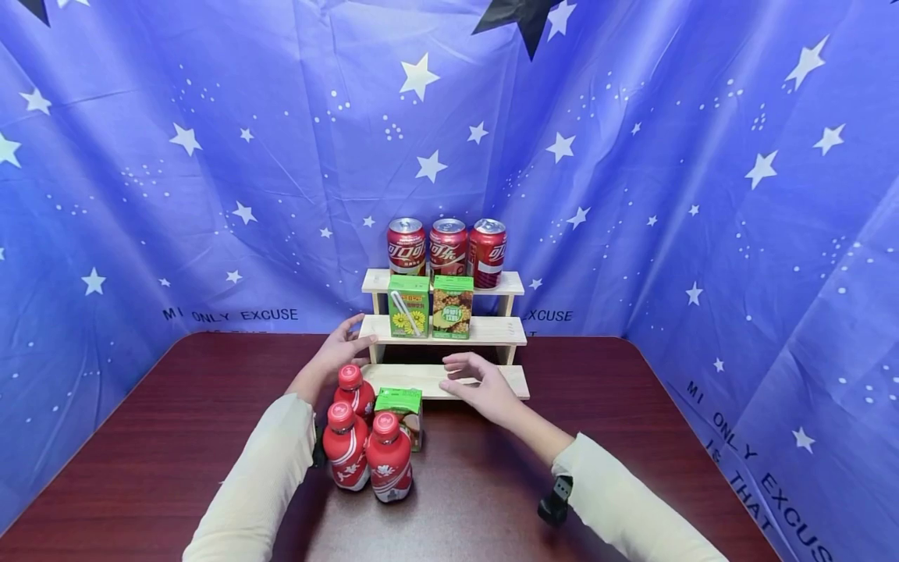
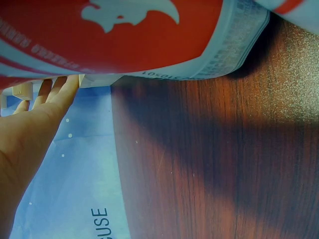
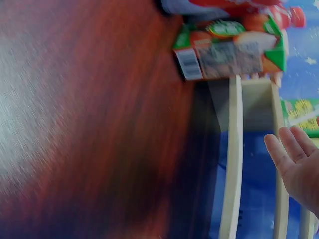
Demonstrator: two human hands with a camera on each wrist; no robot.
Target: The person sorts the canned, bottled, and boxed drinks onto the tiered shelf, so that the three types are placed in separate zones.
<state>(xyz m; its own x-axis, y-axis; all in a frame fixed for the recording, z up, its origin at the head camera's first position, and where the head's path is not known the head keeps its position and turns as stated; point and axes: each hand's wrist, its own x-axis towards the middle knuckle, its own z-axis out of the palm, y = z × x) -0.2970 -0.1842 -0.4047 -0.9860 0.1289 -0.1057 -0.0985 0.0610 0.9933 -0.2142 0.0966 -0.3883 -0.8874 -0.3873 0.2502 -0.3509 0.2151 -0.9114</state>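
Observation:
A three-tier wooden shelf [image 1: 492, 332] stands at the table's far edge. My left hand [image 1: 342, 351] is at its left side, with fingers reaching the end of the middle tier; in the left wrist view the fingers [image 2: 60, 94] look extended, their tips partly behind a bottle. In front of the bottom tier hovers my right hand [image 1: 485, 388], its fingers loosely bent and holding nothing. On the middle tier stand two green juice boxes, one with a straw [image 1: 409, 308] and one with a pineapple picture [image 1: 453, 308]. Three red cola cans [image 1: 447, 248] line the top tier.
Three red bottles [image 1: 349, 449] are grouped on the table [image 1: 477, 507] by my left forearm. Another green-topped juice box [image 1: 400, 402] stands beside them, before the bottom tier. A blue star-patterned cloth [image 1: 281, 156] hangs behind and at both sides.

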